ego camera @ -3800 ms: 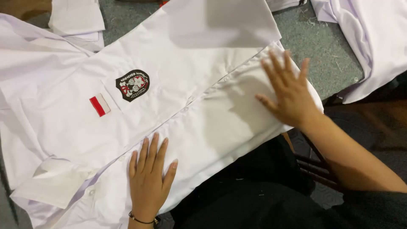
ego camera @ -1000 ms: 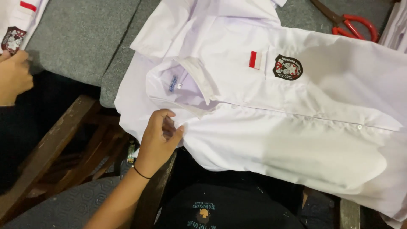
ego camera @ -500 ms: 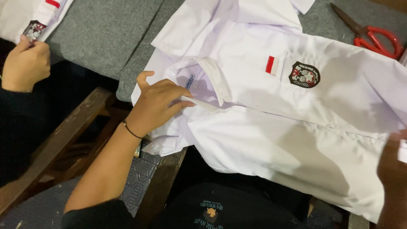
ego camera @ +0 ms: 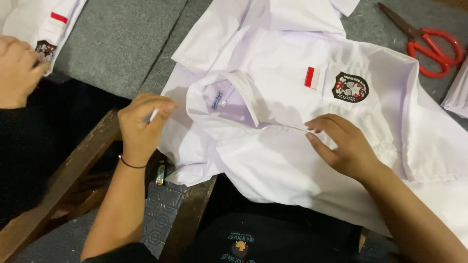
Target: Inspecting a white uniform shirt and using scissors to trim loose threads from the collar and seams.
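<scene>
Dim warm light — white cloth brightest, floor below murky; slight softness, hands cast soft shadows.

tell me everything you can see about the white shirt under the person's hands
The white shirt is short-sleeved, of thin woven-looking cloth, lying front-up and buttoned across the grey table, its lower edge hanging off. Collar open toward the left; a red-and-white patch and a dark round badge sit on the chest. The left hand pinches its shoulder edge; the right hand presses the button placket.

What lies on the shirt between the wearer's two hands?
In the head view, the open collar of the white shirt lies between the left hand and right hand.
</scene>
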